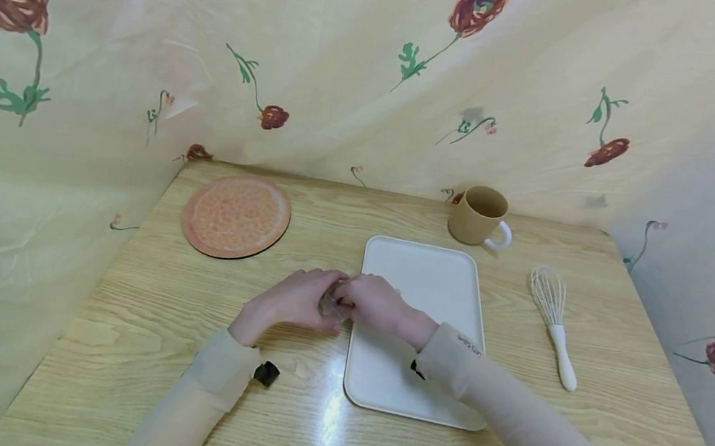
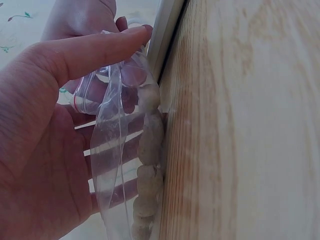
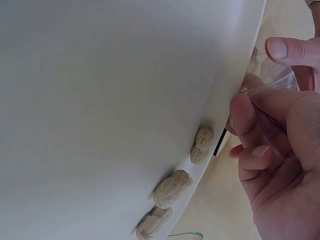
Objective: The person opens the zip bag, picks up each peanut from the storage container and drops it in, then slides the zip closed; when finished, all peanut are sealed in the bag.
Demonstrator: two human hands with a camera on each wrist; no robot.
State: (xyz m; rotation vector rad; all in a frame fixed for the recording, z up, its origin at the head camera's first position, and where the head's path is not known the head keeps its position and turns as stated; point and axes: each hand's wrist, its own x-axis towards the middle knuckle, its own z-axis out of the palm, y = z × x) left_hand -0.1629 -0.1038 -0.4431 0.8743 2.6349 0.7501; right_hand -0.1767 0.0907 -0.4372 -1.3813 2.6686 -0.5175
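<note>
A clear zip bag [image 2: 107,150] with several peanuts [image 2: 150,142] in it stands at the tray's left edge. My left hand [image 1: 303,299] holds this bag, with the thumb across its top and the other fingers behind it in the left wrist view. From the other side my right hand [image 1: 382,304] pinches at the bag's mouth; its fingertips are partly hidden in the head view. Beneath the right forearm lies a white tray [image 1: 417,273]. Three unshelled peanuts [image 3: 170,190] show on the tray near its rim in the right wrist view.
At the back left lies a round orange-pink mat [image 1: 237,216]. A tan mug [image 1: 472,220] with a white handle stands behind the tray. To the right rests a whisk [image 1: 555,324] with a white handle. Floral cloth [image 1: 347,69] hangs around the wooden table [image 1: 142,346].
</note>
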